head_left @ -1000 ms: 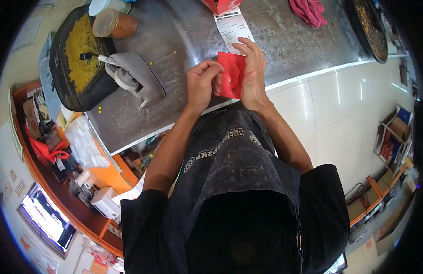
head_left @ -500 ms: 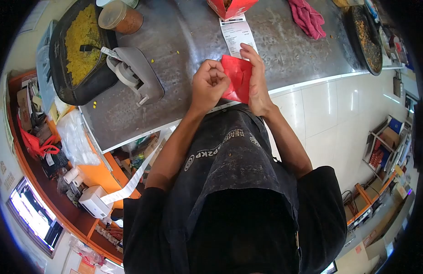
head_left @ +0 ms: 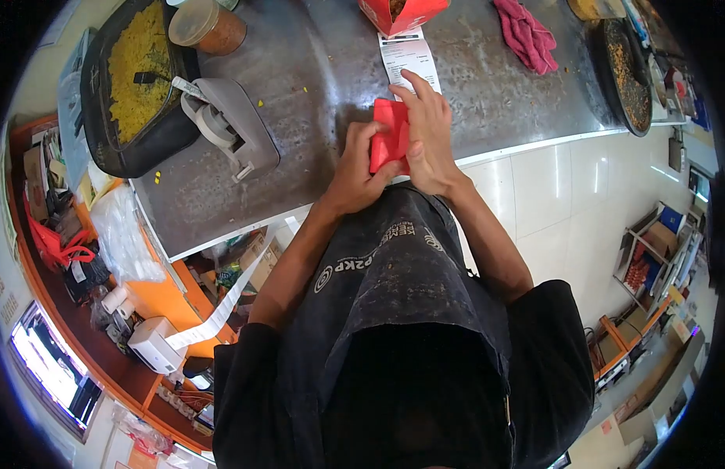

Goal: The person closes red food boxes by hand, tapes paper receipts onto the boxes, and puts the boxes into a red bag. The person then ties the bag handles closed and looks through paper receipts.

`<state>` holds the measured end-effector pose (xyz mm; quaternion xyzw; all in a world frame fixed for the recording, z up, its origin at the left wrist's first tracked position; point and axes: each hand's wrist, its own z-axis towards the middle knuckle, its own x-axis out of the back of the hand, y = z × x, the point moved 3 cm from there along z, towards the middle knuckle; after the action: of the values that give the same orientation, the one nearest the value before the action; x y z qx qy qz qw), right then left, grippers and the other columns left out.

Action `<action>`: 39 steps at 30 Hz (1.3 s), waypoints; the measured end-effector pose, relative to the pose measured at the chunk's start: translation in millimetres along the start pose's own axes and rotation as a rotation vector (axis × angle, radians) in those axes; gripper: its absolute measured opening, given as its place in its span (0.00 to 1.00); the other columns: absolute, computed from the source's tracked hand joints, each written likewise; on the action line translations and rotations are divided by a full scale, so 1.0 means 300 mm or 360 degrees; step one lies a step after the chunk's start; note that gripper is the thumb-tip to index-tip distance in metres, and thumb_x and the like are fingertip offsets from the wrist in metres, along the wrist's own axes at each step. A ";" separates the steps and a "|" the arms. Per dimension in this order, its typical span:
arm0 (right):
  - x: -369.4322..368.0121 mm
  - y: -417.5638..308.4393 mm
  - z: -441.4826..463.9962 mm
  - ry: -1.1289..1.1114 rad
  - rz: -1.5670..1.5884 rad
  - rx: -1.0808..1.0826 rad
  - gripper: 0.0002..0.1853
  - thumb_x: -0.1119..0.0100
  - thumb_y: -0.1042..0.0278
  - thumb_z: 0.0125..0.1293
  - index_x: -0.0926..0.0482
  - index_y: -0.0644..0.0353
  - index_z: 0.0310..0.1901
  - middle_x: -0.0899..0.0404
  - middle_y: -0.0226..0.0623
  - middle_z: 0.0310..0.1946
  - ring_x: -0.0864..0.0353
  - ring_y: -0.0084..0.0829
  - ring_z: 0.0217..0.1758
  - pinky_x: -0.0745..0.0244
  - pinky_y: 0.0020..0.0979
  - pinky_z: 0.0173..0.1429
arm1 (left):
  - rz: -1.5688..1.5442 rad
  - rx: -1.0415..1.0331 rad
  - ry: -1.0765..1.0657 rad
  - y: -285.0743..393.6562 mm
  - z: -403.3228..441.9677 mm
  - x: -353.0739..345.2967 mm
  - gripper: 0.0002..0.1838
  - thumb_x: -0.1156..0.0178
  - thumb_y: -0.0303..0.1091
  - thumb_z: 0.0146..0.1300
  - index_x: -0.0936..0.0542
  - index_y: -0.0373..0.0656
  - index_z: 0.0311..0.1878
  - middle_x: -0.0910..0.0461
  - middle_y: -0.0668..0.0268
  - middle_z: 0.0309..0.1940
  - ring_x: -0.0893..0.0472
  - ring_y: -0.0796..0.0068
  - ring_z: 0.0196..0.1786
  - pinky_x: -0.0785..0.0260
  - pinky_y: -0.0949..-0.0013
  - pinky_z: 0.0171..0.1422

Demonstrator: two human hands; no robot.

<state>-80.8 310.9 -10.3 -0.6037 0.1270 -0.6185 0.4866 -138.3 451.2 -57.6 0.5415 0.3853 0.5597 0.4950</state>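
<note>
A small folded red carton is held between my two hands near the counter's front edge. My left hand is closed on its left side, with the thumb along the lower edge. My right hand presses against its right side, thumb bent onto it and the upper fingers stretched out beyond it. Just past my fingers a printed receipt lies flat, partly under a filled red box at the top edge. The carton's underside is hidden.
On the left are a grey tape dispenser, a black pan of yellow food and a lidded tub. A pink cloth and a dark round pan lie right. A printer trails paper below.
The red carton has gone from a flatter, wider shape to a narrower folded one. My left thumb has moved down to its lower edge, and my right hand has turned inward over it.
</note>
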 end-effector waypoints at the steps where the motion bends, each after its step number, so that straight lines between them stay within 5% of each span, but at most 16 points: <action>1: -0.002 0.001 0.008 0.0028 0.0070 -0.0014 0.48 0.85 0.25 0.68 0.36 0.63 0.65 0.44 0.55 0.69 0.45 0.55 0.72 0.55 0.51 0.72 | 0.0297 -0.0132 -0.0003 0.022 0.000 0.008 0.30 0.33 0.35 0.58 0.32 0.38 0.62 0.33 0.54 0.50 0.25 0.59 0.50 0.30 0.60 0.56; 7: -0.007 0.027 0.011 0.0060 0.0104 -0.0098 0.48 0.89 0.26 0.68 0.36 0.61 0.66 0.43 0.54 0.70 0.47 0.53 0.74 0.56 0.49 0.73 | 0.0606 0.0048 -0.0276 0.061 0.006 0.007 0.40 0.38 0.38 0.62 0.44 0.40 0.75 0.33 0.48 0.52 0.27 0.48 0.53 0.32 0.55 0.60; 19: 0.028 0.008 0.000 -0.0205 0.0478 -0.0052 0.52 0.84 0.20 0.64 0.43 0.61 0.71 0.49 0.51 0.74 0.47 0.50 0.75 0.60 0.48 0.75 | 0.0560 -0.0011 -0.0032 0.059 0.014 -0.009 0.35 0.38 0.35 0.60 0.38 0.40 0.70 0.33 0.46 0.51 0.25 0.44 0.50 0.27 0.52 0.51; 25: 0.123 0.019 -0.011 -0.0133 0.0428 0.0001 0.52 0.75 0.18 0.63 0.39 0.62 0.69 0.51 0.54 0.75 0.50 0.54 0.78 0.54 0.50 0.76 | 0.0509 -0.0138 0.0104 0.042 -0.019 0.005 0.39 0.40 0.49 0.65 0.40 0.36 0.72 0.35 0.47 0.57 0.29 0.51 0.53 0.35 0.52 0.61; 29: 0.278 0.065 -0.067 0.0138 0.0378 -0.0155 0.52 0.71 0.18 0.62 0.35 0.63 0.67 0.49 0.54 0.75 0.47 0.52 0.78 0.50 0.49 0.76 | 0.0082 0.0013 0.0186 0.075 -0.031 0.109 0.52 0.34 0.61 0.56 0.42 0.33 0.73 0.39 0.45 0.65 0.31 0.49 0.62 0.39 0.51 0.66; 31: 0.294 0.102 -0.108 0.0234 0.0433 -0.0289 0.53 0.67 0.19 0.63 0.40 0.63 0.71 0.47 0.52 0.74 0.48 0.49 0.78 0.50 0.48 0.76 | 0.0521 -0.0271 0.0045 0.136 0.029 0.117 0.56 0.30 0.61 0.51 0.43 0.32 0.73 0.41 0.44 0.68 0.32 0.46 0.65 0.39 0.51 0.68; 33: 0.187 0.140 -0.155 0.0108 0.0576 -0.0367 0.54 0.65 0.20 0.63 0.48 0.64 0.74 0.47 0.53 0.75 0.48 0.48 0.78 0.51 0.47 0.77 | 0.0877 -0.0416 -0.0244 0.183 0.092 0.105 0.63 0.23 0.57 0.41 0.46 0.31 0.73 0.44 0.43 0.72 0.37 0.41 0.70 0.41 0.50 0.71; 36: 0.038 0.103 -0.172 -0.0156 0.0576 -0.0255 0.56 0.60 0.22 0.64 0.61 0.63 0.77 0.51 0.54 0.76 0.50 0.49 0.79 0.54 0.44 0.78 | 0.0750 -0.0495 -0.0449 0.097 0.159 0.057 0.59 0.23 0.51 0.42 0.45 0.34 0.73 0.40 0.44 0.68 0.38 0.43 0.70 0.42 0.51 0.72; 38: 0.073 0.117 -0.146 -0.0431 0.0806 -0.0370 0.56 0.58 0.23 0.64 0.63 0.62 0.77 0.54 0.57 0.76 0.50 0.52 0.78 0.55 0.42 0.79 | 0.0781 -0.0341 -0.0465 0.116 0.164 0.092 0.61 0.22 0.48 0.38 0.45 0.34 0.73 0.39 0.45 0.67 0.38 0.42 0.70 0.43 0.50 0.72; 39: 0.086 0.135 -0.126 -0.0340 0.0903 -0.0302 0.50 0.53 0.31 0.67 0.57 0.61 0.77 0.50 0.57 0.75 0.46 0.52 0.77 0.52 0.42 0.78 | 0.0835 -0.0270 -0.0411 0.122 0.145 0.116 0.61 0.21 0.48 0.38 0.45 0.34 0.73 0.39 0.45 0.66 0.38 0.42 0.69 0.43 0.50 0.72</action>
<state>-90.4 255.1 -33.3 -0.6484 0.2956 -0.3767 0.5918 -97.7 472.7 -9.2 0.6459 0.1181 0.6251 0.4220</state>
